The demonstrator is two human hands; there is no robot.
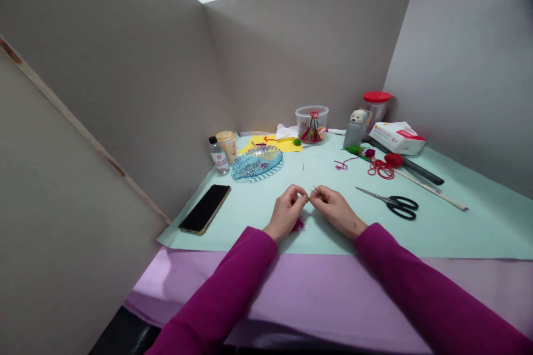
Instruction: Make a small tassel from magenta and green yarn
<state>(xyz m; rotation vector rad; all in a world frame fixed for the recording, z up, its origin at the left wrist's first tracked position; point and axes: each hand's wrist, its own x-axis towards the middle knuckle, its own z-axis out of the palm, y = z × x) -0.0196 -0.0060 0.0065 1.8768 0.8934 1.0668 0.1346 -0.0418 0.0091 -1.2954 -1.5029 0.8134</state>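
A short green strand is sitting in the pinch of both hands, near the front of the mint-green paper; the left hand and the right hand are held close together, each clamping the strand between thumb and forefinger; a magenta tuft is lying just under the left hand, at 6 o'clock from the strand; the scissors are lying open-looped at 3 o'clock, well apart from the right hand; a black phone is resting at 9 o'clock, and a blue glass dish is sitting at 11 o'clock, partly over a yellow paper sheet; a clear plastic tub holding a red knotted tassel is standing at 12 o'clock; a red yarn tangle is lying at 2 o'clock beside a red pompom, with a green pompom just behind; a red-lidded jar and a white tissue pack are standing farther out at 1 to 2 o'clock; a lilac sheet is spreading under both forearms.
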